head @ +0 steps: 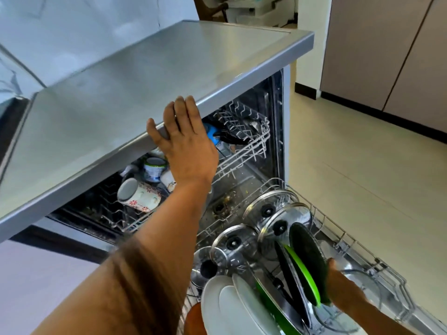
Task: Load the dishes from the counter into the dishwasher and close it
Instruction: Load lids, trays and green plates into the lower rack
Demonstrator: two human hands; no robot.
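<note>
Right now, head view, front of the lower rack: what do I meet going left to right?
white plates → held green pan → right hand, gripping that pan → rack rim

I log a pale cream tiled floor (362, 165) filling the right half of the view, with faint grout lines. At far right stand tall taupe flat-fronted cabinet doors (377, 44), split by one dark slanting seam. A dark brown skirting strip (387, 116) runs along their foot where they meet the floor. Just left of the cabinets is a white wall column (312, 49). Through the opening at top centre I note a dark wooden chair back (210, 8) and a white boxy unit (256, 10), too blurred to identify. Upper left: a pale blue-white wall panel (84, 27).
</note>
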